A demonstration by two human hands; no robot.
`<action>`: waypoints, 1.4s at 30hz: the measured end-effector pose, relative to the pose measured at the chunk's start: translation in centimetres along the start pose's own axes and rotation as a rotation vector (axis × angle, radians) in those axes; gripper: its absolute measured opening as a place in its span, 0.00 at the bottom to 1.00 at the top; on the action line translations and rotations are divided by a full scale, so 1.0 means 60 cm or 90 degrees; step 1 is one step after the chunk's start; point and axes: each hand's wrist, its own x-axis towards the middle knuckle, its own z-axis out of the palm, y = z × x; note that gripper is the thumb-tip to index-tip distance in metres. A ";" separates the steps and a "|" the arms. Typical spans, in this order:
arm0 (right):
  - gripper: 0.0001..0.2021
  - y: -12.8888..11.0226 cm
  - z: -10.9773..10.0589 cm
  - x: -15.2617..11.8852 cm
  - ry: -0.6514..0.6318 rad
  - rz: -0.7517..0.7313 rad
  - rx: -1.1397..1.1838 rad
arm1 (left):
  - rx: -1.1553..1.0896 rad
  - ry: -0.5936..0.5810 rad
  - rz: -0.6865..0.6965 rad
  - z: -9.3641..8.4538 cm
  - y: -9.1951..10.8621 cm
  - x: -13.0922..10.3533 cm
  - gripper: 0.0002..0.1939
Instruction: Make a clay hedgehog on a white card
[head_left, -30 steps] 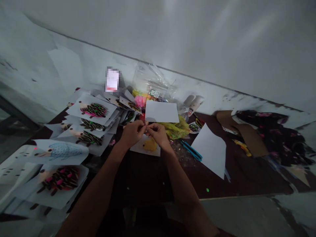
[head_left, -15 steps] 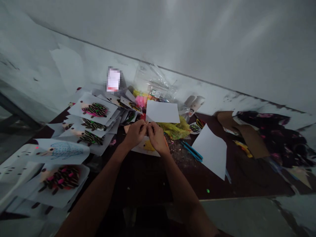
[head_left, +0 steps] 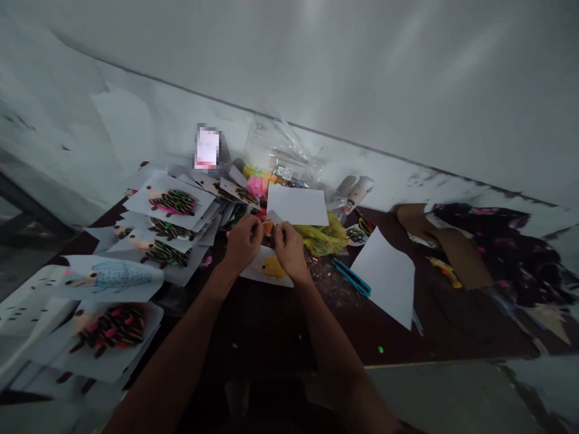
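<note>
- I count two hands, both mine; my left hand (head_left: 243,244) has thumb and fingers curled narrow, tips near one another, and my right hand (head_left: 289,249) is bent in the same way; whether either pinches a small piece, I cannot tell.
- One small orange patch (head_left: 268,228) shows in the gap between my fingertips; it is too small and dim to tell whether I hold it or it lies behind.
- One card (head_left: 260,273) lies below my hands, with one yellow figure (head_left: 272,267) on it; my right hand covers part of its right side.
- One blank sheet (head_left: 297,205) stands just beyond my fingertips; one large white sheet (head_left: 386,277) lies to the right, one pair of blue handles (head_left: 351,277) beside its left edge.
- On my left, three dark-spined hedgehog pictures show in the upper pile (head_left: 172,202); nearer me are one blue hedgehog drawing (head_left: 120,276) and one pink-spotted hedgehog (head_left: 111,328); sheets beneath are too overlapped to count.
- Beyond my right hand sits one yellow-green bag (head_left: 325,237).
- Dark tabletop (head_left: 266,325) runs between my forearms; one green speck (head_left: 380,349) sits near the front edge; the piles hem my left side, leaving more room rightward.
</note>
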 end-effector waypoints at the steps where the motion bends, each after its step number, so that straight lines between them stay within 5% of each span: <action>1: 0.13 0.002 -0.001 0.002 0.003 -0.001 0.000 | -0.022 0.000 0.006 -0.002 0.002 0.001 0.08; 6: 0.12 0.023 -0.006 0.013 -0.076 0.029 0.144 | -0.166 -0.099 -0.044 -0.010 -0.007 0.003 0.06; 10: 0.13 0.037 -0.009 0.020 -0.113 0.062 0.212 | -0.178 -0.149 -0.030 -0.012 -0.027 0.002 0.29; 19: 0.06 0.034 -0.009 0.016 -0.127 0.005 0.307 | -0.081 -0.135 -0.058 -0.013 -0.038 0.005 0.19; 29: 0.08 0.019 -0.024 0.012 -0.085 -0.090 0.058 | -0.072 -0.157 -0.029 -0.016 -0.036 0.004 0.15; 42: 0.07 0.009 -0.024 0.009 -0.065 -0.114 -0.009 | -0.102 -0.160 -0.033 -0.011 -0.033 0.005 0.17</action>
